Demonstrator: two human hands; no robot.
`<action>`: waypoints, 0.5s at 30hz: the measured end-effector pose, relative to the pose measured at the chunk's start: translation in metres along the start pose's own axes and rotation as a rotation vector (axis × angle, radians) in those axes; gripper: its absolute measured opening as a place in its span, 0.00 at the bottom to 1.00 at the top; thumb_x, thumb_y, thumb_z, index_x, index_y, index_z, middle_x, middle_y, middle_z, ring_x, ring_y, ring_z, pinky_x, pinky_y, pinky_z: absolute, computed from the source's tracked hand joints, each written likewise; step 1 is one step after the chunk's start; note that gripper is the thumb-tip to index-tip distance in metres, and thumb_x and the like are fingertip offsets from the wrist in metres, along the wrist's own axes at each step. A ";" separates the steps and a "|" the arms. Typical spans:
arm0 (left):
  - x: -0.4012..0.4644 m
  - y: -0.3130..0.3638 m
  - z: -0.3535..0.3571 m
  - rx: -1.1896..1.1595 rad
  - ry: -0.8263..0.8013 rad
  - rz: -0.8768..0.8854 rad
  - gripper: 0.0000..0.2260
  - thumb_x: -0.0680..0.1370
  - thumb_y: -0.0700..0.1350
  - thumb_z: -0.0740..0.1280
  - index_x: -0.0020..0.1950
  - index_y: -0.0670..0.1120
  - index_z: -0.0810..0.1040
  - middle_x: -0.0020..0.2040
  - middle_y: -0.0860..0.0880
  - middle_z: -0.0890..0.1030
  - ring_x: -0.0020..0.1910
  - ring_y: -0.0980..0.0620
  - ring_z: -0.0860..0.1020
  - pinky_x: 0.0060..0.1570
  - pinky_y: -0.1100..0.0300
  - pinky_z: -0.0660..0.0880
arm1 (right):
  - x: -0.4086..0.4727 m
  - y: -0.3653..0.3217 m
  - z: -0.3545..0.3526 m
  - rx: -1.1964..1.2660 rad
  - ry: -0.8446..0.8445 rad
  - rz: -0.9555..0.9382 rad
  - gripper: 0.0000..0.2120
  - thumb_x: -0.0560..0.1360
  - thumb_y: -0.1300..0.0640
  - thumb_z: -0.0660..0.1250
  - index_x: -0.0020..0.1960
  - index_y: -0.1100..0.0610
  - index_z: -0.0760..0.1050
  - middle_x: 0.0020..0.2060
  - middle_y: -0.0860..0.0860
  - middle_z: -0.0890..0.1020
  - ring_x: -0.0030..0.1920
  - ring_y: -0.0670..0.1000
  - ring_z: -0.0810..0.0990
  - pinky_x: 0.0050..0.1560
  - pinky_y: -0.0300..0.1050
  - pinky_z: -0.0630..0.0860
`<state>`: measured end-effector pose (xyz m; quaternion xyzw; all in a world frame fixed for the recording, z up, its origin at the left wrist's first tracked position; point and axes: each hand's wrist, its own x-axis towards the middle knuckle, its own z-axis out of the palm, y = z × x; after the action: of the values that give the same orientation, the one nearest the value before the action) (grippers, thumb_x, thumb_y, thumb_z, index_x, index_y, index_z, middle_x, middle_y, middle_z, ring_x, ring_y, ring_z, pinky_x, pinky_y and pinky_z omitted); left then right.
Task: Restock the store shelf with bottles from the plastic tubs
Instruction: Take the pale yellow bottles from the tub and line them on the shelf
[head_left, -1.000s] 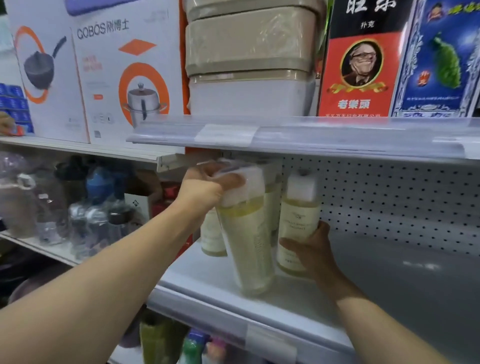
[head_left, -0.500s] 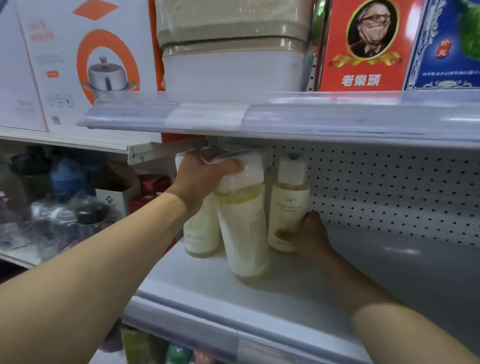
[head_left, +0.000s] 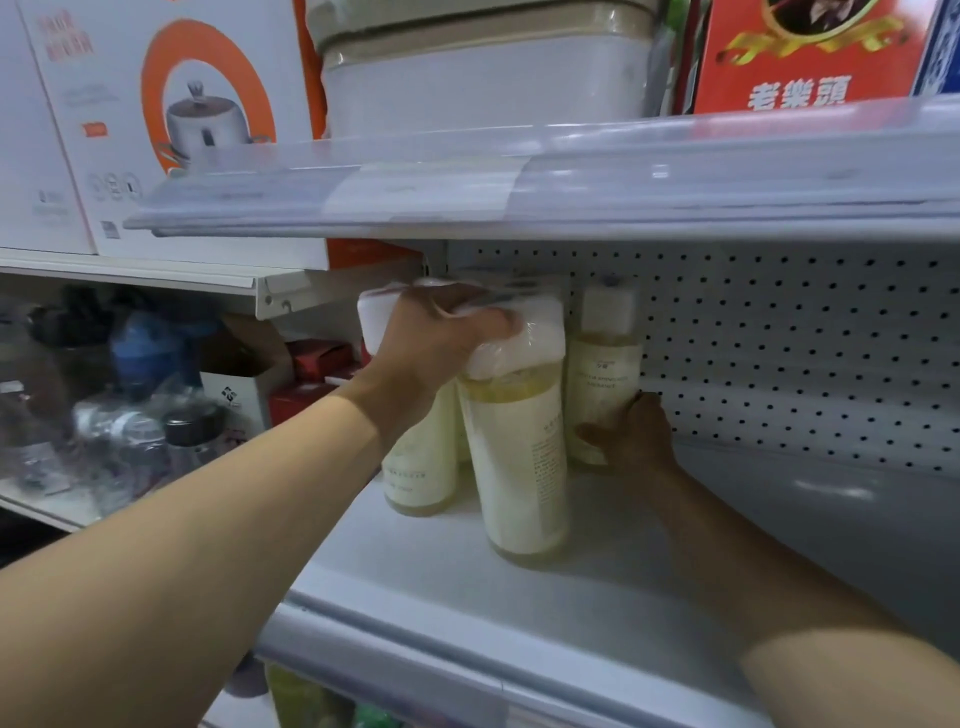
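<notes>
Three pale yellow bottles with white caps stand on the white shelf (head_left: 519, 613). My left hand (head_left: 431, 353) grips the white cap of the front bottle (head_left: 519, 467), which stands upright on the shelf. Behind my wrist stands a left bottle (head_left: 421, 467), its cap partly hidden. My right hand (head_left: 634, 441) is wrapped round the lower part of the back bottle (head_left: 602, 374), close to the pegboard. No plastic tub is in view.
The upper shelf's clear price rail (head_left: 519, 176) hangs low just over the bottle caps. The pegboard back wall (head_left: 805, 353) runs to the right. Water bottles (head_left: 130, 426) and small boxes fill the lower left shelf. Boxes and a bin sit above.
The front bottle went from tilted in the air to standing upright on the shelf, deeper in. My right hand slid the back bottle further toward the pegboard. The camera moved closer.
</notes>
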<state>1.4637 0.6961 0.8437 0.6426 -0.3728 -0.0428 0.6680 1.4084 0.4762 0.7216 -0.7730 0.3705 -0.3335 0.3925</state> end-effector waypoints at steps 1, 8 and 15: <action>0.000 0.000 0.001 0.001 -0.008 0.003 0.11 0.70 0.36 0.73 0.48 0.48 0.81 0.46 0.51 0.84 0.44 0.55 0.82 0.44 0.61 0.79 | 0.001 0.000 0.001 -0.007 0.001 -0.001 0.38 0.63 0.57 0.80 0.65 0.65 0.63 0.62 0.60 0.72 0.63 0.59 0.73 0.60 0.53 0.74; 0.000 0.002 0.009 0.000 -0.025 -0.008 0.17 0.69 0.38 0.74 0.57 0.43 0.80 0.53 0.48 0.83 0.50 0.52 0.81 0.44 0.62 0.77 | -0.017 -0.011 -0.012 0.028 -0.025 0.034 0.35 0.70 0.68 0.70 0.72 0.62 0.57 0.68 0.60 0.62 0.66 0.60 0.67 0.61 0.53 0.74; -0.006 0.010 0.031 0.087 0.005 0.007 0.31 0.57 0.55 0.76 0.58 0.47 0.81 0.54 0.51 0.83 0.53 0.53 0.80 0.55 0.53 0.78 | -0.098 -0.043 -0.059 0.479 -0.591 -0.032 0.26 0.71 0.67 0.69 0.64 0.53 0.65 0.59 0.51 0.76 0.60 0.51 0.76 0.65 0.50 0.71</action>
<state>1.4380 0.6749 0.8470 0.6699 -0.3747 -0.0225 0.6405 1.3252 0.5545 0.7645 -0.7278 0.1406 -0.1797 0.6467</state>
